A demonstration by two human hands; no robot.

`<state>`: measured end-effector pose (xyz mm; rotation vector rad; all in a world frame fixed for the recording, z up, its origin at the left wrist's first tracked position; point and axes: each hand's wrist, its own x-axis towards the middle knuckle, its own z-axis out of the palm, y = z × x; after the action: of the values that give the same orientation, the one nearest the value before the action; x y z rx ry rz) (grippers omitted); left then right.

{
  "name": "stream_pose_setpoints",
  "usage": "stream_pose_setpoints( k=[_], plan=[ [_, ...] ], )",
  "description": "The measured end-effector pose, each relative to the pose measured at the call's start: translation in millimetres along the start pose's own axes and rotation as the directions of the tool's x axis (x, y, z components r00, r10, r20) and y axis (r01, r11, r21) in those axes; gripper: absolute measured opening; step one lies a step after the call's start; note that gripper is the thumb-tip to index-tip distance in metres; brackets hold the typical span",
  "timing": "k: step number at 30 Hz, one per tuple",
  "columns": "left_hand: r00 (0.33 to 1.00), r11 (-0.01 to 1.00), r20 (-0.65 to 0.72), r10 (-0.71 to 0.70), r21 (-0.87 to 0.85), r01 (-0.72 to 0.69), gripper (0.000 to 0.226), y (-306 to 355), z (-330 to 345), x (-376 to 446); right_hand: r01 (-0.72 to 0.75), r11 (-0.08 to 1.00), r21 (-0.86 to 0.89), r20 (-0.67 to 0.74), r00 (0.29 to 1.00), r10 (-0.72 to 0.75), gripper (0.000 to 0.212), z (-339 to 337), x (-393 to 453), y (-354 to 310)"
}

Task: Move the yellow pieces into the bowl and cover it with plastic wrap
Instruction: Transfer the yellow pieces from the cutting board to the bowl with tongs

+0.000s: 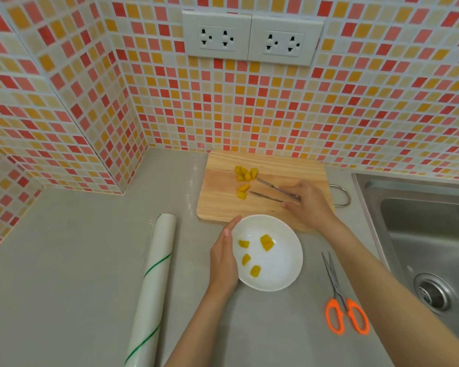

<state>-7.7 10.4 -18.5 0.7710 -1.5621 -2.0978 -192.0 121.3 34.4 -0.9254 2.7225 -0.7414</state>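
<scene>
A white bowl (281, 276) sits on the grey counter in front of the wooden cutting board (223, 202) and holds several yellow pieces (266, 242). More yellow pieces (245, 174) lie in a cluster on the board, with a pair (243, 191) just below them. My left hand (224, 258) cups the bowl's left rim. My right hand (309, 203) rests over the board and grips metal tongs (272, 193), whose two tips are spread and point at the pieces without touching any. A roll of plastic wrap (154, 284) lies left of the bowl.
Orange-handled scissors (342, 300) lie right of the bowl. A steel sink (429, 234) fills the right side. The tiled wall (249, 115) with two sockets (252, 38) rises right behind the board, and a tiled corner juts out at the left.
</scene>
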Motion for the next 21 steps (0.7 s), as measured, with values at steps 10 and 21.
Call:
stream_pose_setpoints(
  k=[10,21],
  plan=[
    [1.000,0.999,0.011,0.014,-0.038,-0.014,0.037,-4.0,-1.1,3.1,0.147,0.985,-0.095,0.215,0.969,-0.124,0.042,21.9,52.9,-4.0],
    [1.000,1.000,0.015,0.012,-0.019,-0.011,0.038,-4.4,-2.3,3.7,0.180,0.983,-0.028,0.092,0.980,-0.177,0.028,8.9,29.6,-7.8]
  ],
)
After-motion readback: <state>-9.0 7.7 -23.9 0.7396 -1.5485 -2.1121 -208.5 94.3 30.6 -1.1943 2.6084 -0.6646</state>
